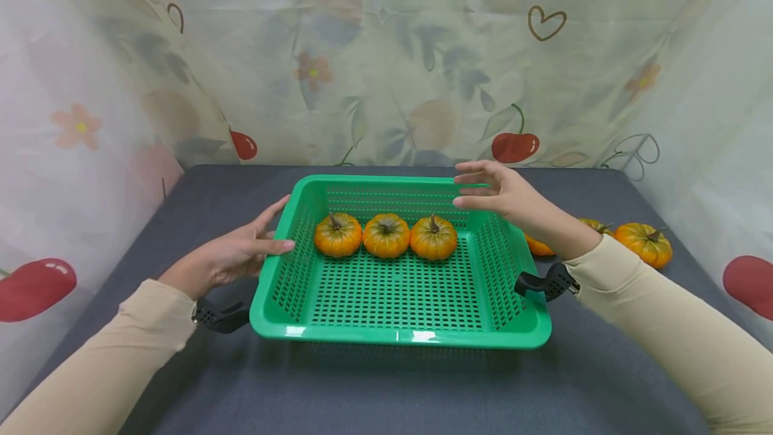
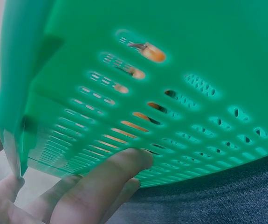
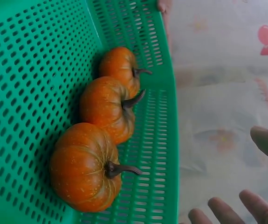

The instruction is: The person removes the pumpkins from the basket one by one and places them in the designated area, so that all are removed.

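Note:
A green perforated plastic basket (image 1: 395, 335) stands in the middle of the head view, above the dark tabletop. Three small orange pumpkins (image 1: 386, 236) sit side by side in it, towards its far wall. My left hand (image 1: 232, 254) grips the basket's left rim, thumb over the top; in the left wrist view its fingers (image 2: 101, 186) press on the slotted outer wall. Over the far right corner hovers my right hand (image 1: 498, 190), fingers spread and holding nothing. The right wrist view has its fingertips (image 3: 222, 210) beside the basket, apart from the pumpkins (image 3: 85, 168).
More pumpkins lie on the table (image 1: 604, 327) right of the basket: one orange pumpkin (image 1: 643, 245) in plain sight, others partly hidden behind my right forearm. A patterned curtain (image 1: 386, 72) rises at the table's back edge and along both sides.

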Motion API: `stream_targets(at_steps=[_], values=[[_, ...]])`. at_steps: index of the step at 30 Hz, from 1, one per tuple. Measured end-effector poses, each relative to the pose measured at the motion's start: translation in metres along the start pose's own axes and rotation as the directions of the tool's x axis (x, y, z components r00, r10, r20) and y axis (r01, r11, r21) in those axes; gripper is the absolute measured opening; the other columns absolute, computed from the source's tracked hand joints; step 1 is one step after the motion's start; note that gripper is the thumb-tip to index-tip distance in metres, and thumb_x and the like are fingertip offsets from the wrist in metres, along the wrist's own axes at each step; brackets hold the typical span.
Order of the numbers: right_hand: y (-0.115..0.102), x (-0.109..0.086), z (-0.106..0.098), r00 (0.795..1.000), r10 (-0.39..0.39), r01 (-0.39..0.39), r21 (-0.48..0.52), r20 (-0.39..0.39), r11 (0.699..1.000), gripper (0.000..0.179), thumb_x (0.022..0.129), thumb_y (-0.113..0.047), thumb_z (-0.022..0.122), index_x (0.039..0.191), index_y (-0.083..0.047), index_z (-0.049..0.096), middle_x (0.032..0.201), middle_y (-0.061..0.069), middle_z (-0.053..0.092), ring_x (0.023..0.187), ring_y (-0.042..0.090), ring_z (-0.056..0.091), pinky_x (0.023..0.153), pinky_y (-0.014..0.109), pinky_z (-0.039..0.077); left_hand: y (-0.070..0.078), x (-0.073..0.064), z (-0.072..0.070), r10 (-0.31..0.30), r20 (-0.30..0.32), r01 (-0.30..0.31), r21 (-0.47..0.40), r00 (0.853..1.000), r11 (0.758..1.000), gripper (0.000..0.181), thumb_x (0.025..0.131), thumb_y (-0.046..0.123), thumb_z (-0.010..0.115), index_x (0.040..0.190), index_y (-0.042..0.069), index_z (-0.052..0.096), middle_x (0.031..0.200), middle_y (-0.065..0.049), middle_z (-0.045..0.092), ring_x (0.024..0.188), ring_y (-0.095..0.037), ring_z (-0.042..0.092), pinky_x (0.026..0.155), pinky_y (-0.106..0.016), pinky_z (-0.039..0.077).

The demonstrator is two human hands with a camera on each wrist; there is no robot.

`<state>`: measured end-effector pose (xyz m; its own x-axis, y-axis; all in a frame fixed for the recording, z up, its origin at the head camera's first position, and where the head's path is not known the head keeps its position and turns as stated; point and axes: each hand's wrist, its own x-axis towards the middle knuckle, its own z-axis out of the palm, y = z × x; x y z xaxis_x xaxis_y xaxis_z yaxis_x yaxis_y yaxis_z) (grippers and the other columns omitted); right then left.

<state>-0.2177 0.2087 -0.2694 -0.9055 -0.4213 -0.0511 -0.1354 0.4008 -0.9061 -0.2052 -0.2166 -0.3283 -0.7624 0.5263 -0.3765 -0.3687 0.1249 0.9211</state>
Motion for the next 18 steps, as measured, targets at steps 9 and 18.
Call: stream_targets(at_steps=[9,18], values=[[0.011,0.021,0.008,0.994,0.063,-0.056,-0.085,0.088,0.995,0.067,0.089,-0.019,0.071,0.146,-0.009,0.038,0.147,0.019,0.042,0.135,0.038,0.042,0.106,0.053,0.041,0.0,0.0,0.0,-0.002,-0.003,0.002,0.004,1.0,1.0,0.095,0.097,0.013,0.059,0.15,0.052,-0.009,0.16,-0.02,0.006,0.118,-0.037,0.058,0.091,-0.061,0.049],[0.021,0.038,0.017,0.981,0.129,-0.103,-0.167,0.148,0.98,0.07,0.085,-0.019,0.075,0.145,-0.007,0.04,0.146,0.021,0.042,0.134,0.042,0.041,0.104,0.052,0.043,0.001,0.0,0.0,-0.005,0.0,0.005,0.003,1.0,1.0,0.096,0.097,0.012,0.059,0.149,0.052,-0.011,0.16,-0.021,0.007,0.118,-0.038,0.058,0.091,-0.061,0.049]])
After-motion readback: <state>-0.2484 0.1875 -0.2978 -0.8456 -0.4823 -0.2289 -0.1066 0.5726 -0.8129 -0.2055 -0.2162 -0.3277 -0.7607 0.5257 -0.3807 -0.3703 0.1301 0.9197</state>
